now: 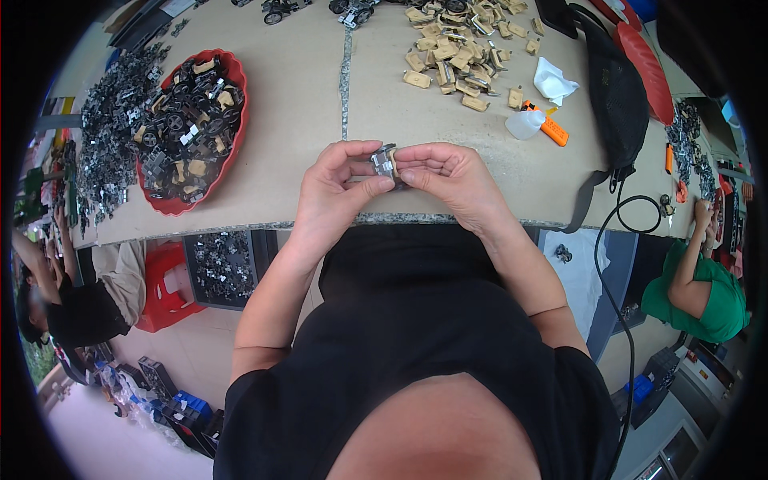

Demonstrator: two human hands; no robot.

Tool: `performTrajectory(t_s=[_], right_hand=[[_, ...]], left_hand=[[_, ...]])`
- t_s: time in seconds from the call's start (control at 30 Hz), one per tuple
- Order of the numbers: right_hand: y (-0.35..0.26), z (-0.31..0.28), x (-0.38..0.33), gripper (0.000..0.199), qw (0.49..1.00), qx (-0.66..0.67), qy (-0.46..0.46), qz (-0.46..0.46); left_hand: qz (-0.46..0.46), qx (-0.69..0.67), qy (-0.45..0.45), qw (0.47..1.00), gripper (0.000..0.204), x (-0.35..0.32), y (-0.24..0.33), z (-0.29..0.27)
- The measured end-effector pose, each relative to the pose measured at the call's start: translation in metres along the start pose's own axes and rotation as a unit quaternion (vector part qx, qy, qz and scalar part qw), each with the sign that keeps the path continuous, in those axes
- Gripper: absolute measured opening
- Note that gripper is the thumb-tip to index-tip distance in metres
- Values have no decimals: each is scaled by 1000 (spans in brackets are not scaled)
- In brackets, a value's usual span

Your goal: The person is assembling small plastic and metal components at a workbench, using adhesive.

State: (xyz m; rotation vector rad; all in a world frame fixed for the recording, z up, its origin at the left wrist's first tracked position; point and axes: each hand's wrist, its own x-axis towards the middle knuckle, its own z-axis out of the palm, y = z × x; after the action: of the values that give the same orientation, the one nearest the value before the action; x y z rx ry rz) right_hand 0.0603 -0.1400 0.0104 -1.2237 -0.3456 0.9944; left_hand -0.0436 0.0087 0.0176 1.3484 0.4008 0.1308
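Observation:
My left hand point(334, 190) and my right hand point(448, 178) meet above the table's near edge. Together they pinch a small grey and tan toy part point(386, 162) between thumbs and fingertips. Most of the part is hidden by my fingers. A red oval tray point(237, 128) full of dark wheeled parts and tan pieces lies to the left. A heap of tan plastic pieces point(458, 50) is spread at the far side of the table point(296, 88).
A pile of grey metal parts point(108, 136) lies left of the tray. A white squeeze bottle point(524, 124), an orange tool point(552, 130) and a black bag point(620, 104) sit to the right. Other people sit at the left and right edges. A bin of grey parts point(220, 268) stands below.

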Motion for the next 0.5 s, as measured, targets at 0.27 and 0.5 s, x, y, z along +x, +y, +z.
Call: performTrajectory(t_s=[0.27, 0.5], right_hand=[[-1, 6, -3, 22, 1000, -16, 1, -7], [-2, 3, 2, 21, 999, 26, -12, 18]], left_hand=[[8, -39, -5, 999, 36, 1, -5, -2], [22, -50, 28, 998, 38, 0, -8, 2]])
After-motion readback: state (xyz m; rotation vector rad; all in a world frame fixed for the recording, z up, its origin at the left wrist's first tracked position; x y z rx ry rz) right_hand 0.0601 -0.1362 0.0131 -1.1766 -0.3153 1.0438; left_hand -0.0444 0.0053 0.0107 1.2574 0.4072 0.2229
